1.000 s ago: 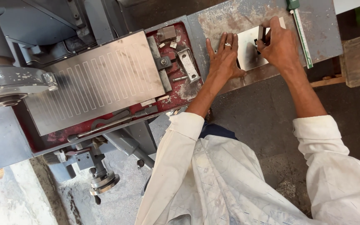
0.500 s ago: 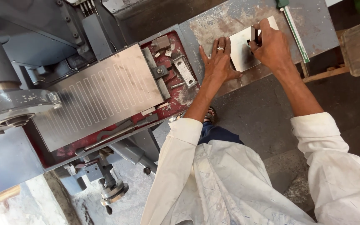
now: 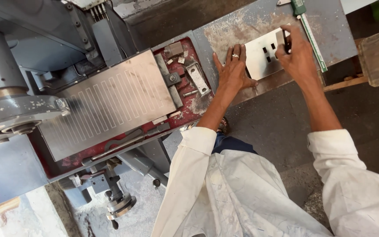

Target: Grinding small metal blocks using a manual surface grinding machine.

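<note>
Left hand (image 3: 233,70) flat, pinning slotted steel plate (image 3: 264,59) to tabletop (image 3: 330,26); right hand (image 3: 297,55) pinches dark scriber (image 3: 285,44); plate looks stiff, sharp-edged, so grip by edges.

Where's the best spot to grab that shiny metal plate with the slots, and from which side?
Probably the plate's near edge, which seems to reach the lip of the grey table. The plate lies flat, so only an edge offers purchase. The left hand presses its left end, the right hand holds a dark tool over the right, leaving the middle free.
</note>
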